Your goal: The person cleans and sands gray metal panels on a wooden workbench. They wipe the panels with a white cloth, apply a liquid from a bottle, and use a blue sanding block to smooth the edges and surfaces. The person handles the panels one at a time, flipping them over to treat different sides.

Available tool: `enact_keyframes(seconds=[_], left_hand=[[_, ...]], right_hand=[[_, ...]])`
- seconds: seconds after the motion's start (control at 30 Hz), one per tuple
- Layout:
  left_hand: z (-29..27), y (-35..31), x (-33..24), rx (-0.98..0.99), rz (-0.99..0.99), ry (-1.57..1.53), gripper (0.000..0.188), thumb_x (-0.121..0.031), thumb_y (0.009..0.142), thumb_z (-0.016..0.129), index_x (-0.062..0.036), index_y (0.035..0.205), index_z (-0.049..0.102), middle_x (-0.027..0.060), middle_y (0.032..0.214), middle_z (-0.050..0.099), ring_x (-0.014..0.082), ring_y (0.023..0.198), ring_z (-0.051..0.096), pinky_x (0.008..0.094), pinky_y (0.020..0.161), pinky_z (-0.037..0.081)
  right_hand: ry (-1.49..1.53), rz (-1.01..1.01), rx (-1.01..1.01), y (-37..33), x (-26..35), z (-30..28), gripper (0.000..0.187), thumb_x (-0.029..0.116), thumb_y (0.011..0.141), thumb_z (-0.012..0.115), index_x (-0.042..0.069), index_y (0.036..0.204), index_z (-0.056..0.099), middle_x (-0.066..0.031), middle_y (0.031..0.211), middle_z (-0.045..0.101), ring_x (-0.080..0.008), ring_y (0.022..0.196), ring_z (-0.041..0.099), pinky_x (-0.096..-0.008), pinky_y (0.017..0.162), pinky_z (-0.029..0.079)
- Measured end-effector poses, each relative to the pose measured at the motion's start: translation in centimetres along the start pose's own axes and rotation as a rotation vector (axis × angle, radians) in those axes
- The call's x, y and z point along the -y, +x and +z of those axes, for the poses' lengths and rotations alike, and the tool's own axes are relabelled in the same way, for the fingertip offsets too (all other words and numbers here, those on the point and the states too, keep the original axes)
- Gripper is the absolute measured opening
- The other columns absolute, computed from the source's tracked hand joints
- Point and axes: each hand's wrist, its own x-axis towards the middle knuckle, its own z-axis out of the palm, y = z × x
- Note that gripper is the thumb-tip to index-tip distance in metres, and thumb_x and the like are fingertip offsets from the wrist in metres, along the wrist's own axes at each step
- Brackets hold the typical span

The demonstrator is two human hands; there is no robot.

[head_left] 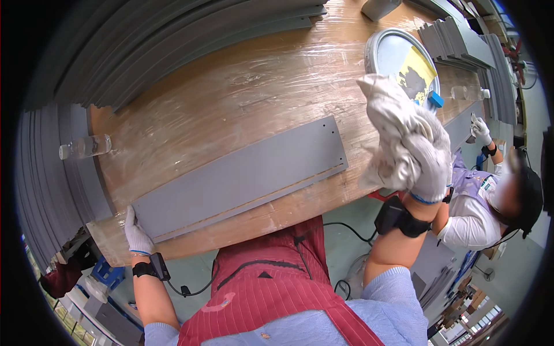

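Observation:
A long grey panel (242,179) lies slantwise near the table's front edge, with small dark holes at its right end and a narrow brownish groove along its near side. My left hand (138,235), in a white knit glove, grips the panel's left end at the near corner. To the right of the panel, my gloved right hand (431,173) is closed around a crumpled white cloth (398,124), raised above the table. The cloth hides most of those fingers and stands apart from the panel.
Grey panels are piled at the far left (190,43), left (49,179) and far right (456,43). Bottles (86,147) (467,93) lie on both sides. Behind the cloth are a round lidded bucket (378,46) and a blue block (435,99). A co-worker (473,213) works at right.

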Motion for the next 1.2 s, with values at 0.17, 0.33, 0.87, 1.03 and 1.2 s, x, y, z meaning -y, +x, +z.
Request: enact_keyframes(seconds=[0.17, 0.33, 0.87, 1.03, 1.2], left_hand=[[0.2, 0.6, 0.3, -0.008, 0.034, -0.003, 0.044, -0.035, 0.104, 0.063, -0.0011, 0.132, 0.062, 0.0090, 0.130, 0.066, 0.0227, 0.122, 0.061, 0.0372, 0.109, 0.047], [0.2, -0.3, 0.3, -0.001, 0.030, 0.024, 0.043, -0.032, 0.102, 0.065, 0.0008, 0.131, 0.063, 0.0080, 0.128, 0.067, 0.0214, 0.120, 0.062, 0.0364, 0.108, 0.047], [-2.5, -0.1, -0.2, 0.454, -0.152, -0.327, 0.081, -0.060, 0.104, 0.049, 0.0043, 0.152, 0.038, 0.0178, 0.147, 0.054, 0.0294, 0.134, 0.053, 0.0423, 0.113, 0.044], [-2.2, -0.2, -0.4, 0.535, -0.194, -0.377, 0.093, -0.072, 0.099, 0.047, 0.0031, 0.153, 0.038, 0.0185, 0.145, 0.056, 0.0304, 0.134, 0.055, 0.0444, 0.113, 0.045], [-3.7, 0.4, -0.4, 0.671, -0.264, -0.513, 0.096, -0.075, 0.099, 0.042, 0.0037, 0.154, 0.036, 0.0227, 0.148, 0.052, 0.0341, 0.137, 0.051, 0.0465, 0.116, 0.042]], right_hand=[[-0.197, 0.426, 0.247, -0.8, -2.0, 0.7, 0.061, 0.025, 0.082, 0.078, -0.008, 0.131, 0.061, -0.0193, 0.110, 0.073, -0.0254, 0.096, 0.072, -0.0403, 0.087, 0.057], [-1.252, -0.445, 0.053, -3.2, -12.9, 13.3, 0.107, 0.043, 0.073, 0.087, -0.003, 0.155, 0.036, -0.0325, 0.144, 0.047, -0.0425, 0.129, 0.052, -0.0508, 0.103, 0.047], [-0.381, 0.097, 0.058, -6.4, -12.5, 17.1, 0.043, 0.008, 0.090, 0.072, 0.002, 0.133, 0.062, -0.0154, 0.117, 0.072, -0.0227, 0.103, 0.070, -0.0358, 0.087, 0.058], [-1.444, -0.431, -0.017, -9.1, -17.6, 28.1, 0.086, 0.049, 0.088, 0.070, 0.003, 0.154, 0.040, -0.0251, 0.129, 0.063, -0.0386, 0.111, 0.064, -0.0501, 0.096, 0.051], [-1.040, -0.714, 0.665, -19.4, -16.0, 45.6, 0.052, 0.024, 0.089, 0.067, 0.011, 0.138, 0.057, -0.0065, 0.129, 0.062, -0.0301, 0.111, 0.062, -0.0470, 0.092, 0.049]])
